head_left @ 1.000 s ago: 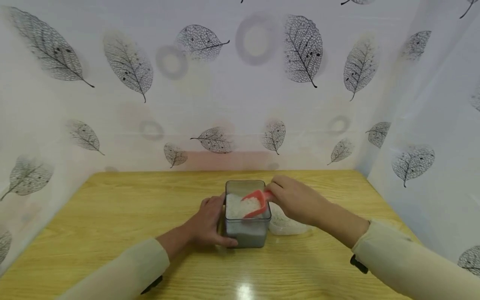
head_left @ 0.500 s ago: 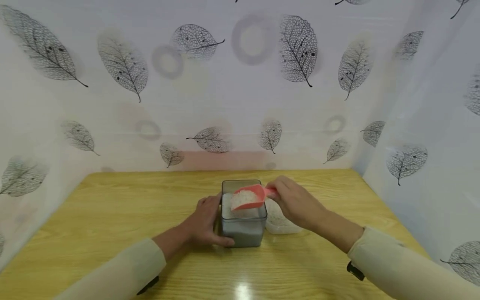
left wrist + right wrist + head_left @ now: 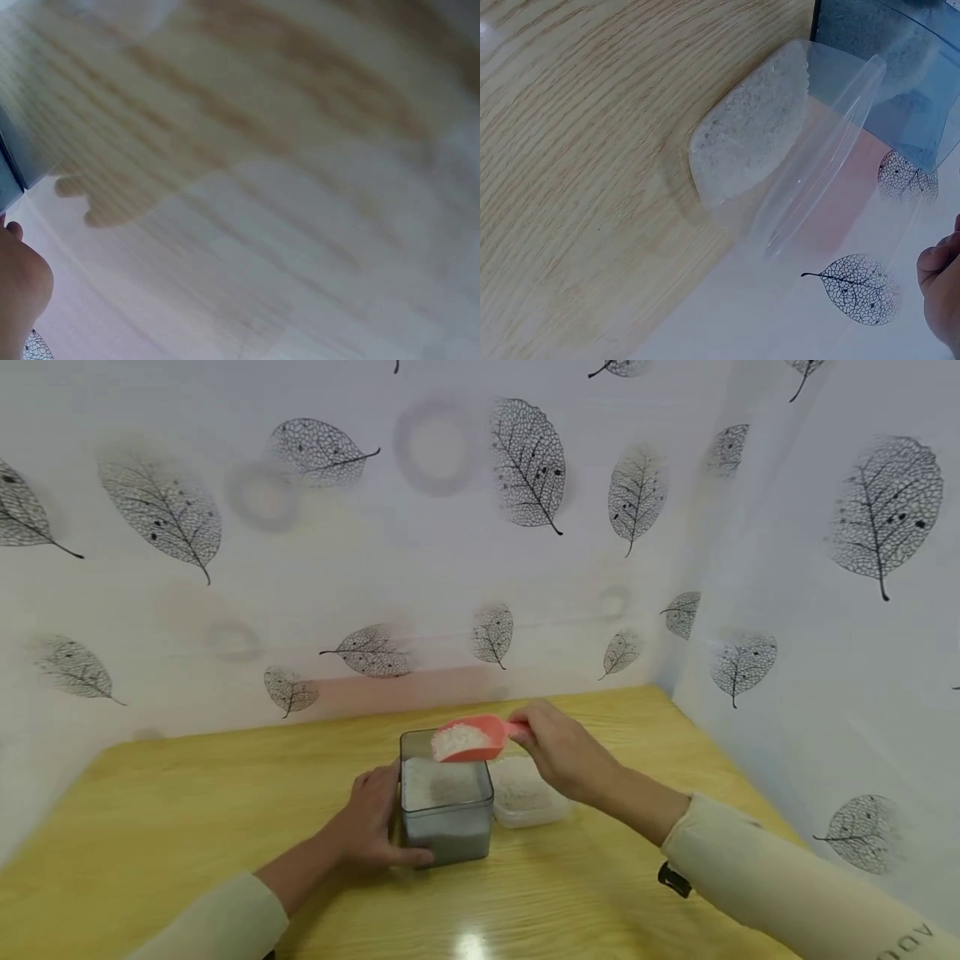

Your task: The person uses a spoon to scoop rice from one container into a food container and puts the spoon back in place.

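Note:
A smoky-grey clear square container, with white grains inside, stands upright on the table. My left hand holds it from the left side, thumb across the lower front. Above its back right rim, my right hand grips the handle of a pink scoop. White rice-like grains fill the scoop's bowl. Beside the container on the right sits a low clear plastic tub of similar grains, partly behind the right hand. The right wrist view shows that tub against the container; the scoop is outside it.
The wood-grain table extends around both containers. A pale leaf-printed curtain hangs behind it and along the right side. In the left wrist view, the container's corner shows at the left edge.
The scoop has risen out of the container's grains, now loaded and level above the rim. My left hand has stayed on the container. The head view has turned to the right.

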`<state>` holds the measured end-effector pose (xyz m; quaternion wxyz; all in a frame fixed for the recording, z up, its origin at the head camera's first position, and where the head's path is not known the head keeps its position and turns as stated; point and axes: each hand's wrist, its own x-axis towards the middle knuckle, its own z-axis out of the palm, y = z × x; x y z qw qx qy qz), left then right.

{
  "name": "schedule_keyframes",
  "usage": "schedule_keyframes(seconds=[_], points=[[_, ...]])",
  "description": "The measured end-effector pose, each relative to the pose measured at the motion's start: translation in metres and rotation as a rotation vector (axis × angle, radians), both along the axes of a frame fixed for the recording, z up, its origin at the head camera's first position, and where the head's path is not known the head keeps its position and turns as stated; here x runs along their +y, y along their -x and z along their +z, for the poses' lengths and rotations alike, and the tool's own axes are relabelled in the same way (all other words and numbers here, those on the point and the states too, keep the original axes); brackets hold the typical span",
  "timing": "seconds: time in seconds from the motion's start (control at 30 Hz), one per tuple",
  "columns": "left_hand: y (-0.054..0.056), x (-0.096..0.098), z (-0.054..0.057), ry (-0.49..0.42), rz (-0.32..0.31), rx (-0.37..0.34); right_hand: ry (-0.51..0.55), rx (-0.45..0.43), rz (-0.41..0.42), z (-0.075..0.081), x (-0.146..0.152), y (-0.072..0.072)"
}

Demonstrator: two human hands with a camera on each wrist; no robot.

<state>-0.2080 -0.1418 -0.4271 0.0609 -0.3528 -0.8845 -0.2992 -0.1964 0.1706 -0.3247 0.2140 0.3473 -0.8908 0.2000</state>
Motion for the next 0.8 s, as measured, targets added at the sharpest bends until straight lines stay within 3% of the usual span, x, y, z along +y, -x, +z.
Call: schedule_keyframes(seconds=[0.47, 0.8], points=[[-0.003, -0.002, 0.002, -0.001, 0.004, 0.004, 0.091, 0.102, -0.109, -0.003, 0.046, 0.005], [-0.002, -0.002, 0.003, -0.013, 0.005, -0.014, 0.044, 0.074, -0.162, -0.033, 0.078, 0.003]])
